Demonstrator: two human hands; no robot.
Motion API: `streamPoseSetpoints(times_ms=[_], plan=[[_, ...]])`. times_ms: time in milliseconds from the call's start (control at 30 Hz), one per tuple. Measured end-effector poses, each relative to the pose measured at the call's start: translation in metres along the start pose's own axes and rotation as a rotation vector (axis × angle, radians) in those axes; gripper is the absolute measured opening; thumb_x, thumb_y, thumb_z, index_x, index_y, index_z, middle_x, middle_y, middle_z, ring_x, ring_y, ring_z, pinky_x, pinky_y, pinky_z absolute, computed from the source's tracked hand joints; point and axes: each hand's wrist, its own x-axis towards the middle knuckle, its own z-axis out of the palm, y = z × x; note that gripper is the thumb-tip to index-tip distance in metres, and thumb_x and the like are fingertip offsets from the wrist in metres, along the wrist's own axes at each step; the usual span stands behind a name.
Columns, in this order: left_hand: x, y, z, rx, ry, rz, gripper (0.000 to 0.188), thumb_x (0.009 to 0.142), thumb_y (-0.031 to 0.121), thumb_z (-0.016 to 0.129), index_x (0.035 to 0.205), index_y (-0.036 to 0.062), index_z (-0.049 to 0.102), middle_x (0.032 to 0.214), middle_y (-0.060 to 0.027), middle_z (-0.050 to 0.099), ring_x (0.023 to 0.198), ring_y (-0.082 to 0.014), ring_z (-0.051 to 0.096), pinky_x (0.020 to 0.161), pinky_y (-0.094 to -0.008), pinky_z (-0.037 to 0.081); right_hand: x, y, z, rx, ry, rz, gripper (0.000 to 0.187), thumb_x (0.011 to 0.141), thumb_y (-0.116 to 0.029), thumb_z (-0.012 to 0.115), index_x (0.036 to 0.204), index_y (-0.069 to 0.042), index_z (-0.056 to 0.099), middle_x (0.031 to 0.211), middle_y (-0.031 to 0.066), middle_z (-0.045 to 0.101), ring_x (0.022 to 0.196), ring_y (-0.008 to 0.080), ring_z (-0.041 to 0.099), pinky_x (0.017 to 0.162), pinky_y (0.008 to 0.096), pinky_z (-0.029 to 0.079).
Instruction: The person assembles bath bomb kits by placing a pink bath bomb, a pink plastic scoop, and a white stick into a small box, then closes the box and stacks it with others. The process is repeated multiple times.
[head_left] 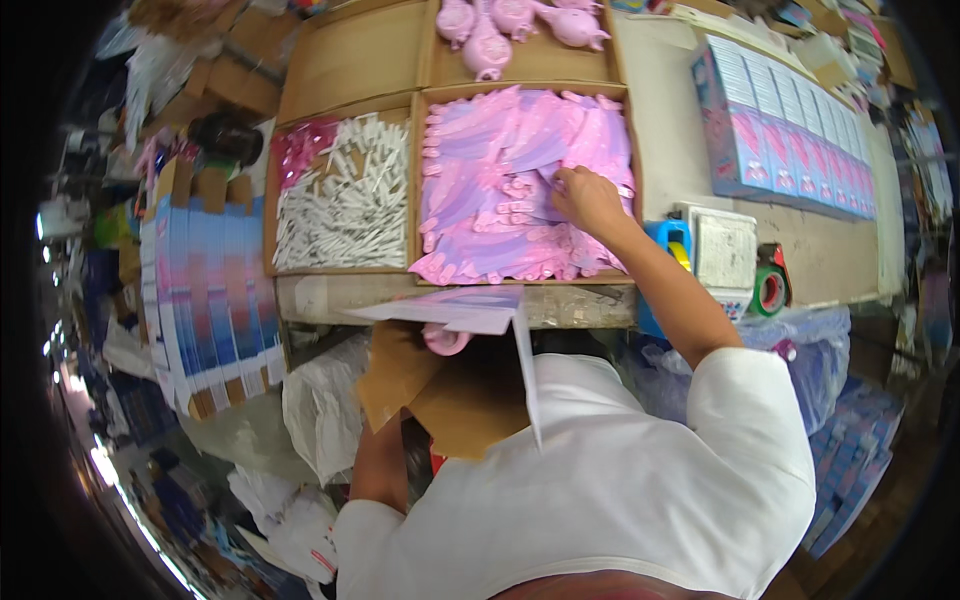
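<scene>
Over the tray of flat pink-and-purple pieces (465, 160), my right hand (590, 203) has its fingers pinched together on the edge of one piece (549, 175). The other pieces lie overlapped beneath and around it. An open carton (475, 400) with a brown inside and raised printed flaps stands in front of my body. Inside its far side shows a rounded pink plastic part (446, 340). My left forearm (381, 465) goes up behind the carton's near left side, and the carton hides my left hand.
Left of the pieces, a compartment holds many thin white sticks (345, 205) and shiny pink packets (303, 150). Pink animal-shaped toys (487, 45) lie beyond. Finished-looking boxes (790, 135) stand at right, near a scale (725, 250) and green tape roll (768, 290). Flat cartons (215, 290) stack at left.
</scene>
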Motion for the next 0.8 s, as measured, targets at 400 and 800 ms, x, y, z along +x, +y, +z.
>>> streamPoseSetpoints(times_ms=[400,800], plan=[[0.123,-0.019,-0.059,0.271,0.055,0.206,0.035,0.083,0.008,0.065,0.117,0.0025,0.060,0.111,-0.0117,0.062,0.101,-0.0284,0.059,0.086,-0.0368,0.049,-0.032,-0.012,0.014,0.032,0.184,-0.061,0.026,0.082,-0.011,0.063,0.106,-0.004,0.063,0.097,0.0199,0.061,0.083,0.0392,0.063,0.070,0.0447,0.052],[0.249,-0.062,-0.092,0.576,-0.317,0.655,0.014,0.080,0.005,0.060,0.092,0.0066,0.066,0.094,-0.0106,0.061,0.095,-0.0296,0.055,0.087,-0.0393,0.045,-0.164,-0.009,-0.018,0.868,0.619,0.463,0.030,0.095,-0.007,0.056,0.124,0.003,0.056,0.094,0.0030,0.060,0.077,0.0074,0.054,0.066,0.0231,0.047]])
